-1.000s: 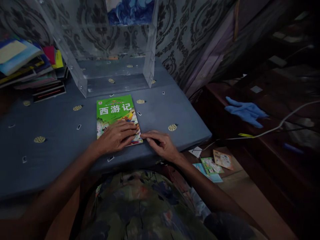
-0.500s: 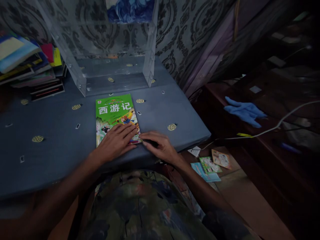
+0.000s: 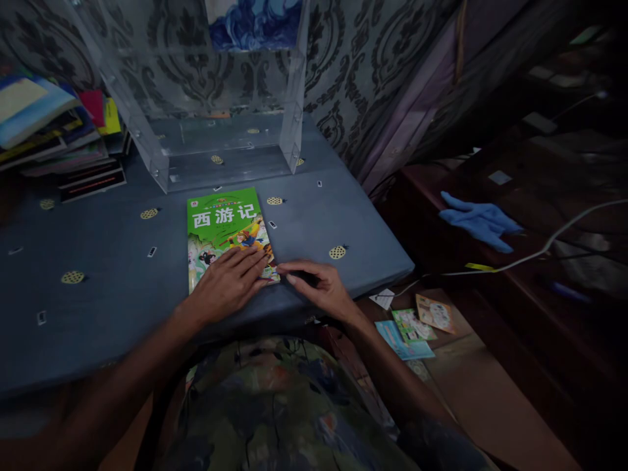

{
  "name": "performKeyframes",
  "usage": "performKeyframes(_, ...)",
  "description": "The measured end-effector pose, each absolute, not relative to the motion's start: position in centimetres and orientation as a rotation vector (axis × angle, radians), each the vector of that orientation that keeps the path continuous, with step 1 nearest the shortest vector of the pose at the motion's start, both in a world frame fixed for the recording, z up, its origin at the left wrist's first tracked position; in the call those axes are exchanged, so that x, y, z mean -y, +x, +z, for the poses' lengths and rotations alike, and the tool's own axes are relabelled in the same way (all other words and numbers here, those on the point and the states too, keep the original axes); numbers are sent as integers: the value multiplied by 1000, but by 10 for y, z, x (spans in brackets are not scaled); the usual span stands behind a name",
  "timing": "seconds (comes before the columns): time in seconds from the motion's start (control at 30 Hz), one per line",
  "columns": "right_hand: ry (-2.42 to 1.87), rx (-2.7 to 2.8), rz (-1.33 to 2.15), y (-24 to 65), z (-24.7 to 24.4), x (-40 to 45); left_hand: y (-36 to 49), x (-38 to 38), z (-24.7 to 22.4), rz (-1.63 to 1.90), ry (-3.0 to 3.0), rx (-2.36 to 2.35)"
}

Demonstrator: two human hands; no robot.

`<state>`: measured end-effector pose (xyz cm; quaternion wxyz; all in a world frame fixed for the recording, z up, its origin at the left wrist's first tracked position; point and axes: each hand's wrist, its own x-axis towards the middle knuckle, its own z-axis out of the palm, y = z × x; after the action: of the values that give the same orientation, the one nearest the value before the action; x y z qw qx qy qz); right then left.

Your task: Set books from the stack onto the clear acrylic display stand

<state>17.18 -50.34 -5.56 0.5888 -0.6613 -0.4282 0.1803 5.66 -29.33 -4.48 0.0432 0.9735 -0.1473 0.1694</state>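
A green picture book (image 3: pixel 223 219) with white Chinese characters and cartoon figures lies closed on the blue-grey tablecloth (image 3: pixel 112 255), close to the table's front edge. My left hand (image 3: pixel 228 281) rests flat across its lower part, fingers extended over the cover and hiding some of it. At the book's lower right corner is my right hand (image 3: pixel 316 284), thumb and fingers apart, with the fingertips at or beside the corner. Nothing shows between them.
Behind the book stands a clear acrylic rack (image 3: pixel 228 167) with a blue picture in it. Stacked books (image 3: pixel 44 124) are at the left. A blue glove (image 3: pixel 481 221) and a cable lie right; booklets (image 3: pixel 412 326) lie lower right.
My left hand has slid slightly down the cover, uncovering a little more of the picture. My right thumb and fingers have spread slightly farther apart, a bit right of the corner.
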Motion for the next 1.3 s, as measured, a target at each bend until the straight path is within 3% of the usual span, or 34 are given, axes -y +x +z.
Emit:
performKeyframes(0.37,-1606,1076,281,168,-59,500,31,315,-45,465,3104,457)
performKeyframes(0.8,-1719,1258,64,165,-49,498,-33,292,-66,443,3105,-107)
performKeyframes(1.03,-1762,1574,38,156,-32,470,-18,281,-78,551,3013,-188)
performKeyframes(1.3,-2005,1688,101,181,-50,412,14,250,-90,572,2837,-284)
